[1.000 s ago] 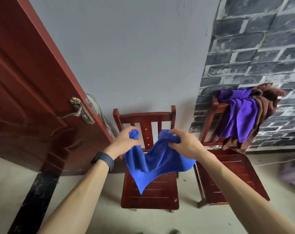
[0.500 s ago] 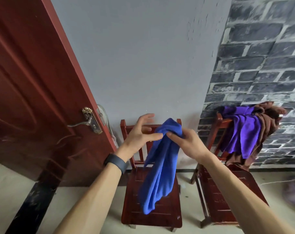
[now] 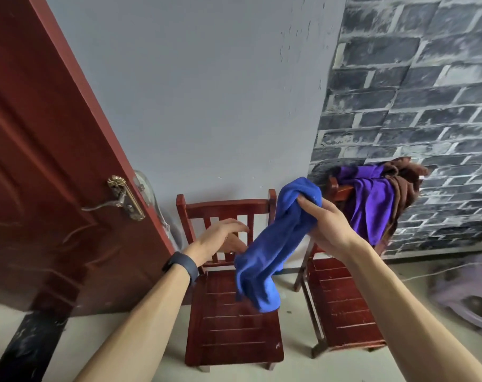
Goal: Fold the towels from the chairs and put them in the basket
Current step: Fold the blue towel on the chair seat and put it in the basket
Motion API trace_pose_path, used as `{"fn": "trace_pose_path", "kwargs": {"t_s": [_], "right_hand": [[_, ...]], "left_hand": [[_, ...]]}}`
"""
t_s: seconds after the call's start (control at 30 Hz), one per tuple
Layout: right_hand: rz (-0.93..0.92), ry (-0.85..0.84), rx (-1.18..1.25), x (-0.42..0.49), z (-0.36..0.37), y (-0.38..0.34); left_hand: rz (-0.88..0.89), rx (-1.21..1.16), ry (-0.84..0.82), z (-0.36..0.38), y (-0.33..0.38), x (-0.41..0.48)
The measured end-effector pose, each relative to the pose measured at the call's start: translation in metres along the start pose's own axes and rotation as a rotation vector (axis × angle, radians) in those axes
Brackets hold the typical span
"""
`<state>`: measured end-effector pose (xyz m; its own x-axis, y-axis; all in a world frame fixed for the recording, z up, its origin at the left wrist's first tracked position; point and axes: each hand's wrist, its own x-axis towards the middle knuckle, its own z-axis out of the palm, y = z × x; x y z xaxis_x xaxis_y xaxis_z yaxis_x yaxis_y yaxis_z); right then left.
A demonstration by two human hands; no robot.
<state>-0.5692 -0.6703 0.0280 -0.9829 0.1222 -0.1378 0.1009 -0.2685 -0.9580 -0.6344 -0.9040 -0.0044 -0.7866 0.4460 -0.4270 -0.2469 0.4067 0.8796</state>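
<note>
Above the left chair [image 3: 234,312] my right hand [image 3: 326,224] grips the bunched blue towel [image 3: 272,244], which hangs down; my left hand [image 3: 220,238] is spread open beside it, not clearly touching.

Two bare forearms, no sleeves in view. Left wrist wears dark wristband [image 3: 182,266], smooth, matte, with wider flat rectangular face on top. Right wrist and both hands unadorned.

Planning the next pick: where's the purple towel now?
Right of centre, the purple towel hangs over the right chair backrest, under a brown towel, against the brick wall.
</note>
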Motion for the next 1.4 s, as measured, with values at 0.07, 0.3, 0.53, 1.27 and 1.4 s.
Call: {"fn": "trace_pose_path", "kwargs": {"t_s": [0.07,0.3,0.53,1.27,1.4], "right_hand": [[0.05,-0.071,0.063,-0.005,0.001,-0.002],[0.065,-0.106,-0.003,-0.013,-0.003,-0.007],[-0.086,0.43,-0.566,-0.011,-0.039,0.02],[0.133,0.205,-0.085,0.026,0.012,0.002],[0.426,-0.04,-0.338,-0.005,-0.002,0.055]], "left_hand": [[0.011,0.096,-0.053,0.002,0.002,0.006],[0.241,0.666,0.022,0.045,0.011,0.016],[0.169,0.496,0.253,-0.005,0.002,0.025],[0.18,0.071,0.071,0.042,-0.026,0.012],[0.043,-0.31,0.023,0.034,-0.013,0.009]]}}
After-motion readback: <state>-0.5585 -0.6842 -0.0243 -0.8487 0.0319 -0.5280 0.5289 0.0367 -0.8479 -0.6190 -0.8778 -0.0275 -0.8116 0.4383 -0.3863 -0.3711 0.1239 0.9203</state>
